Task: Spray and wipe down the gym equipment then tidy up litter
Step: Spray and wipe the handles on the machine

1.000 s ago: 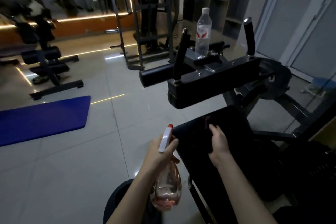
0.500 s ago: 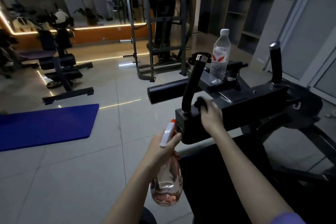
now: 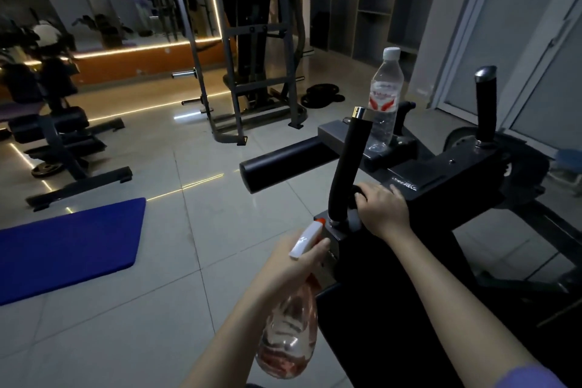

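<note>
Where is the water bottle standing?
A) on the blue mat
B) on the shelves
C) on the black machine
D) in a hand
C: the water bottle stands upright on the black machine, behind its near handle, with no hand touching it.

Just one cam, wide-angle, sitting on my head and looking forward and down. It's catching my left hand (image 3: 294,257) with the spray bottle (image 3: 289,340) and right hand (image 3: 382,213) with the cloth (image 3: 355,191) up close at the bottom, the black machine (image 3: 472,167) right ahead, gym floor (image 3: 157,324) stretching off behind.
</note>
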Motion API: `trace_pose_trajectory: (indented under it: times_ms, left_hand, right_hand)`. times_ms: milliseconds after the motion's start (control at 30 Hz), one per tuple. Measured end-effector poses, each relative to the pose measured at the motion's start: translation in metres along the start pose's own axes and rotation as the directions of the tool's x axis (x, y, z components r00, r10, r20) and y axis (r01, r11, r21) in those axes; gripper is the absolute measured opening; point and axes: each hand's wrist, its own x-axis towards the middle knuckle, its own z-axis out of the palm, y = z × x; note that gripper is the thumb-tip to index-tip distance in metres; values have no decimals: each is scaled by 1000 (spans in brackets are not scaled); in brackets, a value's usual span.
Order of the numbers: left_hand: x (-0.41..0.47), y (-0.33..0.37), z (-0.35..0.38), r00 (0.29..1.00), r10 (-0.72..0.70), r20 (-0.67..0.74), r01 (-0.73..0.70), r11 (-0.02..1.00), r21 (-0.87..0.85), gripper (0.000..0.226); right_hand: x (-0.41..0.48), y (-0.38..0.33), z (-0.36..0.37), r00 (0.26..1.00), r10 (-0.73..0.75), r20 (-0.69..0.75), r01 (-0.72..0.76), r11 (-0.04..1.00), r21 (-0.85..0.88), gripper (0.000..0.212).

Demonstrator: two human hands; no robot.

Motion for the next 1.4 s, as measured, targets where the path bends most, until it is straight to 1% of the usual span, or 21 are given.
trace_pose_trajectory:
  times_ms: [67, 133, 167, 233, 300, 400, 467, 533, 667, 733, 800, 900, 967, 1033, 1100, 1167, 1233, 1333, 1400]
  left_hand:
    - [4, -1, -3, 1000, 5, 27, -4, 1000, -29, 9]
    - [7, -1, -4, 999, 14, 50, -13, 1000, -28, 9]
    - [10, -2, -3, 999, 3, 50, -2, 1000, -26, 10]
    - [16, -1, -2, 998, -51, 33, 53, 998, -42, 6]
    - [21, 2, -3, 998, -53, 39, 55, 998, -35, 8]
    - [25, 15, -8, 998, -50, 39, 53, 995, -82, 26]
    - [30, 22, -12, 999, -46, 14, 47, 992, -116, 25]
    - [36, 26, -15, 1000, -27, -10, 26, 995, -96, 24]
    - [45, 36, -17, 998, -11, -62, 4, 994, -113, 7]
    - [49, 41, -18, 999, 4, -54, -8, 997, -78, 4]
    - [53, 48, -18, 999, 29, -41, -31, 998, -57, 7]
    - [57, 63, -18, 995, 85, -49, -84, 996, 13, 7]
    - [59, 70, -17, 994, 72, -80, -73, 997, -7, 5]
    - [59, 77, -16, 995, 55, -80, -56, 998, -11, 6]
    - [59, 80, -15, 996, 63, -69, -60, 998, 35, 5]
    - [59, 83, -15, 994, 70, -79, -68, 997, 18, 2]
    - [62, 88, -17, 991, 85, -100, -83, 996, 27, 7]
    - [68, 102, -17, 989, 125, -78, -116, 988, 104, 11]
    - [70, 108, -17, 990, 112, -82, -99, 985, 142, 14]
  right_hand:
    - [2, 0, 0, 1000, 1, -16, -1, 1000, -5, 29]
    - [4, 1, -1, 999, -7, -43, 7, 1000, -6, 36]
    - [4, 2, -1, 999, -9, -47, 9, 1000, -6, 36]
    - [6, 4, -1, 999, -16, -38, 16, 1000, -8, 29]
    - [7, 5, -2, 999, -39, -36, 38, 999, -5, 26]
    - [10, 8, -3, 998, -62, -27, 62, 998, 3, 26]
    - [10, 9, -4, 998, -68, -17, 68, 998, 6, 26]
    - [10, 10, -4, 997, -71, -10, 71, 997, 8, 27]
    - [10, 11, -4, 997, -77, -5, 77, 997, 19, 27]
    - [10, 10, -4, 997, -81, -9, 81, 997, 10, 26]
    - [9, 10, -5, 996, -88, -21, 88, 996, 4, 27]
    - [8, 10, -5, 995, -96, -38, 97, 995, 15, 38]
    - [8, 9, -5, 995, -98, -35, 98, 995, 12, 45]
    - [7, 9, -6, 995, -93, -37, 93, 996, 4, 47]
    - [7, 9, -5, 995, -93, -44, 93, 996, 7, 47]
    - [7, 9, -4, 994, -94, -57, 95, 995, 23, 46]
    - [7, 10, -3, 992, -93, -86, 98, 994, 50, 44]
    - [6, 10, -1, 989, -90, -118, 100, 992, 76, 41]
    - [6, 11, 1, 988, -90, -128, 101, 992, 80, 38]
